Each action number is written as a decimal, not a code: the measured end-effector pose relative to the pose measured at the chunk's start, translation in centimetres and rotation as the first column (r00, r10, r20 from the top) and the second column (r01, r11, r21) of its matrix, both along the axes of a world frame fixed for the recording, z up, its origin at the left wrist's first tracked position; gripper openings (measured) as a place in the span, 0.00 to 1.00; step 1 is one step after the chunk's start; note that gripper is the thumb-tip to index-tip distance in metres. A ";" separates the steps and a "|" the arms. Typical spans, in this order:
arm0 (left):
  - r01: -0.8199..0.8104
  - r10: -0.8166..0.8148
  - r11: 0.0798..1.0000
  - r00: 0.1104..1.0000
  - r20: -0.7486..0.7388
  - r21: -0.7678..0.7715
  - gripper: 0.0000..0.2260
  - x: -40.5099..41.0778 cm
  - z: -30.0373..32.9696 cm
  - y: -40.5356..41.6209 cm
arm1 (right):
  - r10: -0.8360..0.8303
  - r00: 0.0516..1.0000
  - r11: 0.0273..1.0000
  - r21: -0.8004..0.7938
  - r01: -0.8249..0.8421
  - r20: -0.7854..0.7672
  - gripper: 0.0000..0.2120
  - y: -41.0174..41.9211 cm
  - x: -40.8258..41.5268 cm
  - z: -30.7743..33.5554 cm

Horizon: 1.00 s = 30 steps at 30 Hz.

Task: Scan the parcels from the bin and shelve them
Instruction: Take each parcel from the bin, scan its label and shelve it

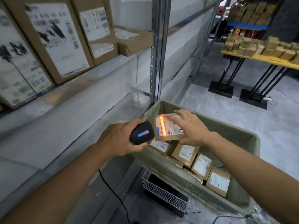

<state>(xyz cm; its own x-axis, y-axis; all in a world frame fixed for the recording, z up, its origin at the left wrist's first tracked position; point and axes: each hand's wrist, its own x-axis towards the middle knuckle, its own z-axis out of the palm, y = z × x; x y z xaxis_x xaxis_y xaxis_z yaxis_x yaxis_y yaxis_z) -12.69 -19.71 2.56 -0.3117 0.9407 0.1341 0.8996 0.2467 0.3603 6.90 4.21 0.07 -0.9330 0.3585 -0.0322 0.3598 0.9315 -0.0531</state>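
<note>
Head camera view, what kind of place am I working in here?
Most likely a parcel warehouse or sorting room. Labelled cardboard boxes stand on metal shelving, a fabric-lined bin holds small labelled parcels, and the left hand aims a barcode scanner at one parcel.

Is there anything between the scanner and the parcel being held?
Nothing solid: head view shows the scanner almost against the parcel, only its orange beam crossing the label.

Brown parcel (168,129), orange-lit label; black scanner (142,133).
</note>
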 end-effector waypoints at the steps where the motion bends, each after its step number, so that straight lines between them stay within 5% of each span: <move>1: -0.006 0.006 1.000 1.000 -0.011 -0.007 0.38 0.2 0.2 -0.2 | 0.018 1.000 1.000 0.000 -0.018 0.001 0.50 0.2 -0.1 0.0; 13: -0.357 0.356 0.934 0.933 -0.054 -0.007 0.35 3.8 0.2 -7.8 | 0.269 0.963 0.959 -0.086 -0.270 -0.026 0.51 -2.1 -3.9 -1.5; 21: -0.668 0.664 0.742 0.744 0.075 0.059 0.36 7.5 -0.7 -17.2 | 0.470 0.879 0.864 -0.166 -0.476 -0.074 0.52 -8.9 -8.2 -2.1; 30: -0.911 0.866 0.370 0.409 0.287 0.181 0.30 12.3 -2.6 -28.7 | 0.648 0.752 0.719 -0.228 -0.657 -0.122 0.53 -20.9 -11.1 -1.4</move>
<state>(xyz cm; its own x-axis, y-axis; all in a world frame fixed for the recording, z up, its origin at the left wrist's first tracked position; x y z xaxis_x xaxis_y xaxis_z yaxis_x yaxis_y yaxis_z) -0.43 -48.42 -0.01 -0.9777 0.0335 0.2073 0.1617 0.7499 0.6415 -4.22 -16.74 -1.29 -0.9348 -0.3552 0.0005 -0.3382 0.8894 -0.3075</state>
